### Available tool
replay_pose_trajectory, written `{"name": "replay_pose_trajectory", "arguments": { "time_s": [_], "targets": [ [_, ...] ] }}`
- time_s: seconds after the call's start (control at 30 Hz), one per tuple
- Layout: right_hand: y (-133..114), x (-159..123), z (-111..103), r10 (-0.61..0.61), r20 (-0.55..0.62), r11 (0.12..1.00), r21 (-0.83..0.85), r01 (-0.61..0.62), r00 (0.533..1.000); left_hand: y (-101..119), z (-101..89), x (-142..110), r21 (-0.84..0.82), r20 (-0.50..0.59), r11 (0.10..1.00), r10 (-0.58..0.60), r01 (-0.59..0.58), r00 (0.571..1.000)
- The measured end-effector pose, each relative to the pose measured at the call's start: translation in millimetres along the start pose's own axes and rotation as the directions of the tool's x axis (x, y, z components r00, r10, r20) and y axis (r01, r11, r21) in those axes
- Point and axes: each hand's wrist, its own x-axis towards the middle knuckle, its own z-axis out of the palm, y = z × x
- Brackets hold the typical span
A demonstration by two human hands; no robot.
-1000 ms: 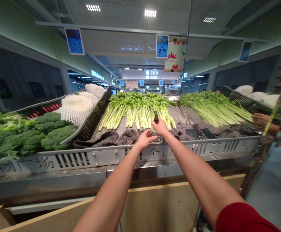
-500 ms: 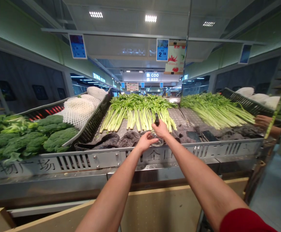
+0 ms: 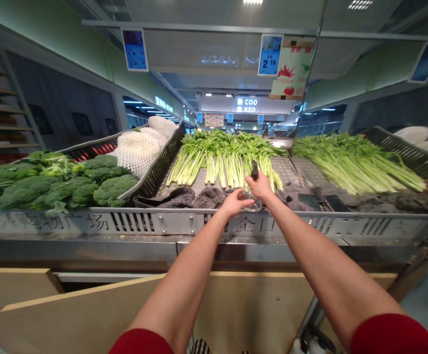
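My right hand point(image 3: 260, 187) is closed round the upper part of a clear bottle with a black top point(image 3: 255, 169), which looks like a spray bottle. My left hand point(image 3: 236, 202) is curled at the bottle's left side, thumb and fingers against its clear body. Both hands are over the front edge of the display, before a row of celery point(image 3: 219, 164) lying with stalk ends toward me and leaves at the back. Crumpled dark cloth point(image 3: 210, 197) lies between the celery and the grey front rail point(image 3: 173, 222). My fingers hide much of the bottle.
To the left are broccoli heads point(image 3: 33, 189) and white foam-netted produce point(image 3: 137, 151) by a black crate wall point(image 3: 164, 160). A mirror on the right reflects the celery. Price signs point(image 3: 271, 55) hang above. Below the rail are a metal ledge point(image 3: 125, 248) and wooden panels point(image 3: 243, 309).
The view has tilted down and shifted left, so the display appears higher and further right. Both hands keep nearly the same hold on the bottle.
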Motion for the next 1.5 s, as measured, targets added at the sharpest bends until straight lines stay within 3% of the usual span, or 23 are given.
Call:
{"name": "replay_pose_trajectory", "arguments": {
  "time_s": [0.4,0.7,1.1,1.3,1.5],
  "targets": [
    [-5.2,-3.9,4.0,-0.065,-0.012,0.996,0.059,0.065,0.998,4.4,-2.0,-0.4,-0.078,-0.019,0.996,-0.045,0.043,0.999],
    [-16.2,-1.4,22.6,-0.058,0.03,0.998,0.005,0.058,0.998,-5.2,-24.1,2.1,0.006,-0.035,0.999,0.032,-0.032,0.999],
    [-14.6,-0.8,22.3,-0.029,0.07,0.998,0.055,0.025,0.997,-10.0,-24.1,2.2,0.048,-0.075,0.999,0.003,0.0,0.997],
    [-17.3,-2.3,24.0,-0.057,0.052,0.998,0.033,0.055,0.997,-2.4,-27.9,-2.6,0.145,-0.074,0.989,0.035,-0.024,0.997],
    [-24.9,-5.7,36.3,-0.062,0.053,0.991,0.122,0.055,0.997,10.8,-44.8,-13.4,0.228,-0.043,0.974,0.029,-0.018,0.999]
  ]
}}
